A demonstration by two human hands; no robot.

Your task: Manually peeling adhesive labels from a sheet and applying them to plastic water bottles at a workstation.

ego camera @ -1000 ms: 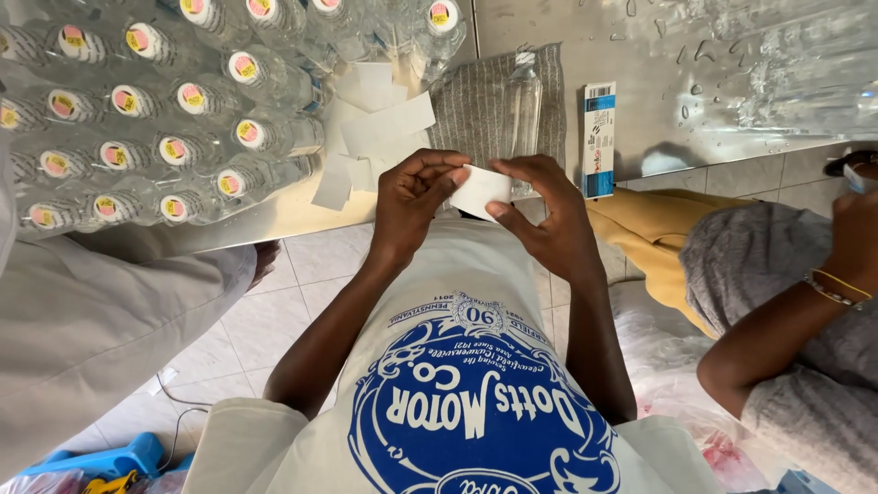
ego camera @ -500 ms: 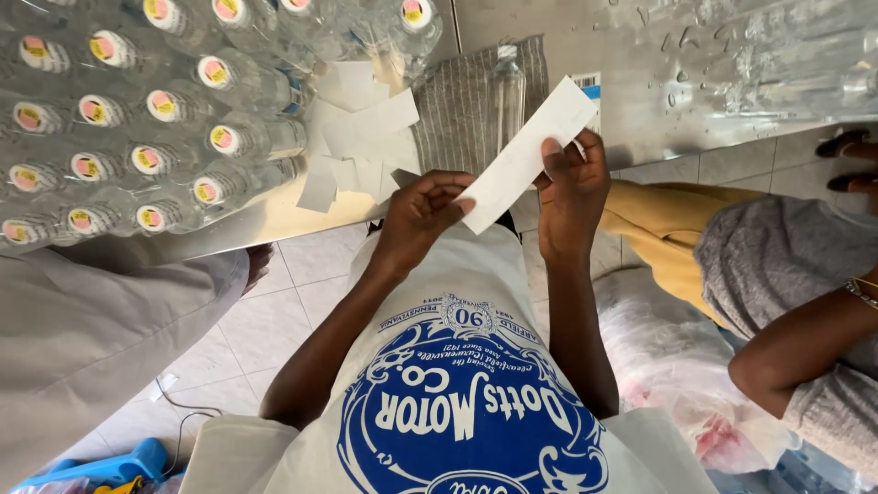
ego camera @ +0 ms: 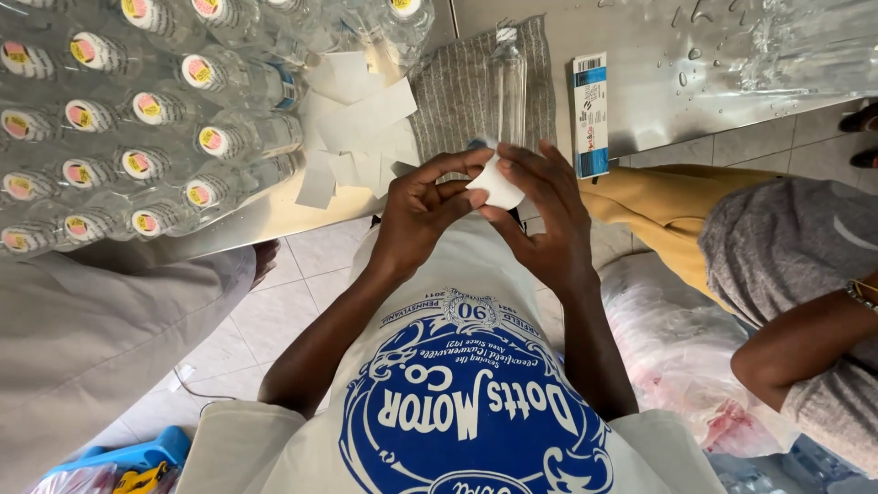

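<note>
White paper strip [ego camera: 498, 183] — grey striped cloth [ego camera: 462, 91] — blue-and-white box [ego camera: 591, 114], pink-and-yellow bottle caps [ego camera: 146, 107].

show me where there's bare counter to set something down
Bare steel counter lies between the blue-and-white box and the water drops at the far right. The left is packed with capped bottles and loose paper strips; the striped cloth holds one bottle.

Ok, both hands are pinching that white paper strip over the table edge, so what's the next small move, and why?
Probably ease the white strip forward toward the clear bottle lying on the striped cloth. The left hand and right hand pinch it curled between them, just short of that bottle, with loose paper slips piled alongside.
</note>
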